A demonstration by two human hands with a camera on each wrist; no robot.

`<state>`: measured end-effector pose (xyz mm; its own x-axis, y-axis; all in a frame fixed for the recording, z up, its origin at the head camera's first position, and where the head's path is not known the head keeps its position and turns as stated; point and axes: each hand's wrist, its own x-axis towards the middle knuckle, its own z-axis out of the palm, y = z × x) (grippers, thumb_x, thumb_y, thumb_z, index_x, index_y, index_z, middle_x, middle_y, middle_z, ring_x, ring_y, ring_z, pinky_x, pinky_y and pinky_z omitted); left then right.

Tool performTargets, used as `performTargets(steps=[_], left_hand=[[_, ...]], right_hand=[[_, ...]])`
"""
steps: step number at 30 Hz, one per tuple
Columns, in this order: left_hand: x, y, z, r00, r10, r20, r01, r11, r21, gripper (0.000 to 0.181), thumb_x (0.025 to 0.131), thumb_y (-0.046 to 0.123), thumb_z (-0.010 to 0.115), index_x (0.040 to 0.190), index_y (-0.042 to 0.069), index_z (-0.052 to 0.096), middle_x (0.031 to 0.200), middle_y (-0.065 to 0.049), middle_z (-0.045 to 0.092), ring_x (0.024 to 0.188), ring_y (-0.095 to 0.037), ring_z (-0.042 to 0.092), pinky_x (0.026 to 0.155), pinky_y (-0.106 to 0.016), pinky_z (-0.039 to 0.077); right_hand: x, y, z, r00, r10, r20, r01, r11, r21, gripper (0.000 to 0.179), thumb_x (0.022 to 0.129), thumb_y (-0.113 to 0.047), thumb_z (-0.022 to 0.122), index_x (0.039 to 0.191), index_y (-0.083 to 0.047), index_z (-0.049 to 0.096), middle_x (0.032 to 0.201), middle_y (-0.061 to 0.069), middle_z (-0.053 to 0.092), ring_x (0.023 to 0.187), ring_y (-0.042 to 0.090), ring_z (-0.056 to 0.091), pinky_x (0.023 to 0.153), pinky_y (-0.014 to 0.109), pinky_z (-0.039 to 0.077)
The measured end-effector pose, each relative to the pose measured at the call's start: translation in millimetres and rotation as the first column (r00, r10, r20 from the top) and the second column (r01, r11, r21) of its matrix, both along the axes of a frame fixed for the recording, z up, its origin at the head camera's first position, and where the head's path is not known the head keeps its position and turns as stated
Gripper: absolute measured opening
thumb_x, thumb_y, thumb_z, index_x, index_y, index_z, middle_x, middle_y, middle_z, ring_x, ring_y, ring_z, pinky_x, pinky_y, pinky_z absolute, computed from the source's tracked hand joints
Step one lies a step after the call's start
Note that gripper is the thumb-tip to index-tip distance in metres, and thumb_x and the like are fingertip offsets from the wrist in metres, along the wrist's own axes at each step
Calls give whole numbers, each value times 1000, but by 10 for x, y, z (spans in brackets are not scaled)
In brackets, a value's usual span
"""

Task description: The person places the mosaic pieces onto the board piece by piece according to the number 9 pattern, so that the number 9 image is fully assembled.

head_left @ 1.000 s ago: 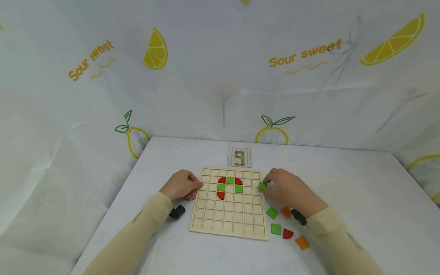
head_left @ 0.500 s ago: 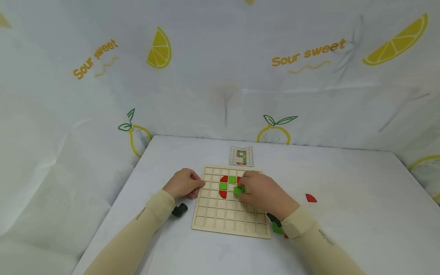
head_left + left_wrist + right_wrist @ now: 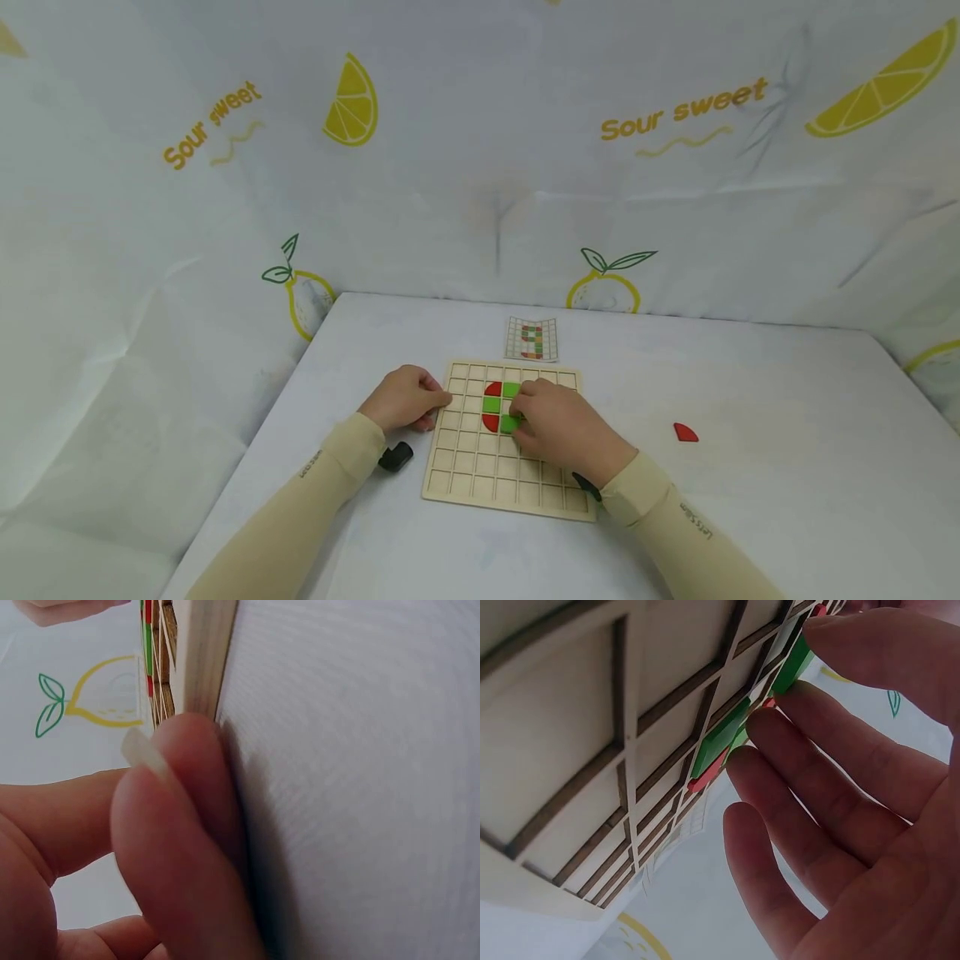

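A pale wooden grid board lies on the white table. My left hand holds its left edge, the thumb and a finger against the rim in the left wrist view. My right hand pinches a green square tile between thumb and index finger, at a cell right of the lower red quarter-round tile. Other tiles in the grid are an upper red quarter-round, a green square and another green square. The right hand hides the board's tiles farther right in the head view.
A small pattern card with a coloured figure lies behind the board. One loose red quarter-round tile lies to the right. A black wrist device sits by the left cuff. A printed white cloth hangs behind the table.
My right hand has carried the green tile leftward from the board's right edge onto the grid. Its arm now covers the loose tiles near the front right. The left hand stays at the edge.
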<state>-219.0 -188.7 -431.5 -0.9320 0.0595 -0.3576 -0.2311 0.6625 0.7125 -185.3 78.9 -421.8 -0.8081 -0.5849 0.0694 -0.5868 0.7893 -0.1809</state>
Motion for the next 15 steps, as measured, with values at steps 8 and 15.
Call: performTargets(steps=[8,15], left_hand=[[2,-1,12,1000,-6,-1,6,1000,-5,22,99,30,80,101,11,70,80,-4,72,60,-12,68,61,-25,56],[7,-9,3,1000,-7,-2,7,1000,-1,22,99,30,80,102,11,70,80,-4,72,60,-13,68,61,-25,56]], right_hand=[[3,-10,-12,999,16,-29,-15,1000,6,12,92,-20,83,100,-13,81,94,-4,70,87,13,60,77,33,56],[8,-12,-15,998,26,-48,-26,1000,12,10,91,-20,84,98,-13,81,92,-4,69,85,13,59,76,33,55]])
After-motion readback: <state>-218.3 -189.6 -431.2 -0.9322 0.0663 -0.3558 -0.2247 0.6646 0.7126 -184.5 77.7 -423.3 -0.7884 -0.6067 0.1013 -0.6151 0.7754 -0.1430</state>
